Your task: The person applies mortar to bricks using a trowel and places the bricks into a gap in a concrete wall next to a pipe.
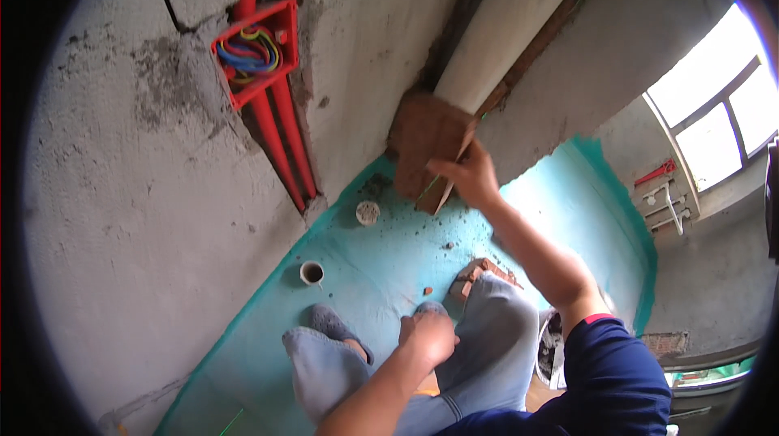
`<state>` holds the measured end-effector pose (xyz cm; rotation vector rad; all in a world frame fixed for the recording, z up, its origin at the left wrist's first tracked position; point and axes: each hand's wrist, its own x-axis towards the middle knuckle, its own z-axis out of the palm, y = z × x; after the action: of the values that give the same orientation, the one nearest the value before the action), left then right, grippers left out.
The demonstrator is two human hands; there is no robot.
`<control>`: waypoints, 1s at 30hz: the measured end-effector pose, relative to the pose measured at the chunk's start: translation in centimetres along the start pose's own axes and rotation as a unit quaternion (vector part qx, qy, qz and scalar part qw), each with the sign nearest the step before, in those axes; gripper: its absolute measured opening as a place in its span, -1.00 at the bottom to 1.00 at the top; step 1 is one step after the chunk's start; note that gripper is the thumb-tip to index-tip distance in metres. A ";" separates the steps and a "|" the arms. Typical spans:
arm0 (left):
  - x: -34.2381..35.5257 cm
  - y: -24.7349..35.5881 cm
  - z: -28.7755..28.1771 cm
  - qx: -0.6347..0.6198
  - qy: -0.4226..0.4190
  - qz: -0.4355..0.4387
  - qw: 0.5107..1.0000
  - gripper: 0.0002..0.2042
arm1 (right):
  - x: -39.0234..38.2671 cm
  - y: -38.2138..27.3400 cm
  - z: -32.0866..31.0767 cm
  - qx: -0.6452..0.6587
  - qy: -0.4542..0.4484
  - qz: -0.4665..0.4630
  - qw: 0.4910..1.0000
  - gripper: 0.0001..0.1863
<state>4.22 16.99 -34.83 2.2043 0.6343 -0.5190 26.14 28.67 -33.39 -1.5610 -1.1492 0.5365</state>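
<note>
My right hand (pixel 468 168) grips the edge of a flat brown piece (pixel 423 136), like a brick or board, at the foot of the white vertical pipe (pixel 511 6) in the wall corner. My left hand (pixel 426 335) is closed low between my knees; what it holds, if anything, is hidden. Broken red bricks (pixel 475 278) lie by my right knee. Two small round pipe openings (pixel 367 213) are in the teal floor (pixel 280 318) left of the brown piece.
On the left wall (pixel 122 217), an open red electrical box (pixel 253 55) holds coiled wires above red conduits (pixel 284 144). A bright window (pixel 714 111) and wall pipe fittings (pixel 669 209) are at the right. A container of dark material (pixel 550 339) sits beside my right leg.
</note>
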 end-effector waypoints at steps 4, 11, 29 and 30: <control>0.9 0.0 2.0 -0.021 -0.052 -0.016 0.998 -0.63 | -2.3 2.0 -5.3 -0.029 -0.004 0.051 0.998 -0.39; 0.7 -0.1 1.4 -0.015 -0.060 -0.034 0.997 -0.70 | -13.0 8.8 -12.4 -0.222 -0.032 0.037 0.974 -0.37; 7.2 3.1 2.0 -0.009 -0.066 -0.095 0.993 -0.53 | -30.1 6.7 -20.0 -0.218 0.010 0.243 0.945 -0.42; 7.2 3.3 1.7 -0.005 -0.064 -0.086 0.994 -0.52 | -30.0 6.8 -20.1 -0.211 0.010 0.248 0.945 -0.42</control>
<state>11.59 15.75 -38.02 2.0988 0.7597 -0.7386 32.11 -7.05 -39.74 -2.2501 -0.8841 0.6240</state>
